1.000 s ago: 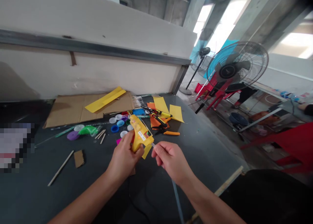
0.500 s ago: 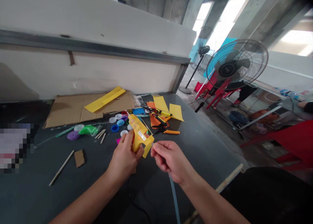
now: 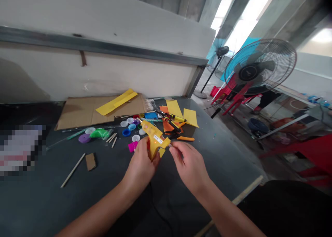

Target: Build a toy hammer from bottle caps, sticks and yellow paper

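My left hand (image 3: 141,162) is wrapped round the handle of a yellow glue gun (image 3: 155,138), holding it over the dark table (image 3: 46,199) with its nozzle pointing away from me. My right hand (image 3: 188,162) is right behind the gun's back end, its fingers pinched there. A short pale tip shows between the fingers and the gun; the rest of what they pinch is hidden. A black cord (image 3: 160,209) runs from under the gun toward me.
Bottle caps (image 3: 129,128), a green piece (image 3: 100,133), wooden sticks (image 3: 73,170), pliers (image 3: 175,124), yellow and orange sheets (image 3: 181,113) and flat cardboard (image 3: 90,110) lie behind the gun. A wall panel (image 3: 103,74) backs the table. A fan (image 3: 259,69) and red chairs stand at the right.
My right hand has moved up to the gun's back end, and the clear stick that trailed below that hand no longer shows. The view has shifted a little.
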A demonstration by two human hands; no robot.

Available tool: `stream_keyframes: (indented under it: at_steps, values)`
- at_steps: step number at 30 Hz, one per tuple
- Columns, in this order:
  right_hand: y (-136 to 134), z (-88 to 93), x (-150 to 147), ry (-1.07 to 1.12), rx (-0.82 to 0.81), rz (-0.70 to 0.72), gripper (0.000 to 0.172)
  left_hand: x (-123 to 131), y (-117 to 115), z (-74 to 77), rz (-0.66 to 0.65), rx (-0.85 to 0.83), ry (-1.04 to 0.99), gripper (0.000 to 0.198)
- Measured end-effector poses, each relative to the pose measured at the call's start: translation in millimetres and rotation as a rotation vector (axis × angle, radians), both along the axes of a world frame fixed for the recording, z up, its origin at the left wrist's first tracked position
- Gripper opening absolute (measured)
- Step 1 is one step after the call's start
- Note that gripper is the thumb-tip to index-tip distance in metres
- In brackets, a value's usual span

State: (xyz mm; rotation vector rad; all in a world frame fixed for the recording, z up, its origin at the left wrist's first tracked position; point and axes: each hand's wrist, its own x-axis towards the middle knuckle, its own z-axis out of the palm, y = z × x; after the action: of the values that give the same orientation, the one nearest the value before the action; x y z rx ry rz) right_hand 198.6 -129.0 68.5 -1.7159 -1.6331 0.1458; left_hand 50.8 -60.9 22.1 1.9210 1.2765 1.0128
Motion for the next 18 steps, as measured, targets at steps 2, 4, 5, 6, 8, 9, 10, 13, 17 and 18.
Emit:
stream_keyframes:
  at_steps: [2, 4, 5, 6, 8, 9, 10, 13, 17, 18]
  values:
    - [-14.0, -4.9, -3.6, -0.055, 0.214, -0.083, 0.021, 5.1, -8.7, -0.7, -0.028, -0.058, -0.026, 0.045]
    - [-29.0, -11.2, -9.2, 0.007, 0.278, -0.055, 0.021, 9.3, -19.7, -0.9, -0.038, -0.084, -0.053, 0.047]
    - [-34.9, -14.6, -12.2, 0.083, 0.187, 0.015, 0.016, 11.0, -25.8, -1.0, -0.057, -0.082, -0.069, 0.047]
    - [-38.9, -17.9, -15.1, 0.203, 0.057, 0.060, 0.016, 12.3, -32.0, -1.2, -0.086, -0.075, -0.083, 0.047]
    - [-40.6, -23.6, -19.9, 0.478, -0.166, 0.080, 0.021, 14.4, -43.5, -2.4, -0.132, -0.048, -0.116, 0.046]
    - [-38.8, -25.8, -21.7, 0.606, -0.235, 0.063, 0.024, 15.3, -48.2, -3.4, -0.154, -0.042, -0.135, 0.046]
    - [-35.9, -27.7, -23.1, 0.710, -0.271, 0.039, 0.026, 16.3, -52.1, -4.7, -0.169, -0.038, -0.153, 0.047]
    - [-25.0, -32.2, -25.7, 0.904, -0.282, -0.008, 0.028, 20.3, -58.1, -9.1, -0.198, -0.030, -0.173, 0.049]
    - [-11.8, -37.3, -25.0, 1.158, -0.251, -0.026, 0.024, 23.2, -55.7, -3.6, -0.167, -0.006, -0.081, 0.053]
    - [-8.5, -37.7, -23.5, 1.214, -0.245, -0.039, 0.023, 21.2, -52.8, 2.3, -0.177, -0.019, -0.021, 0.054]
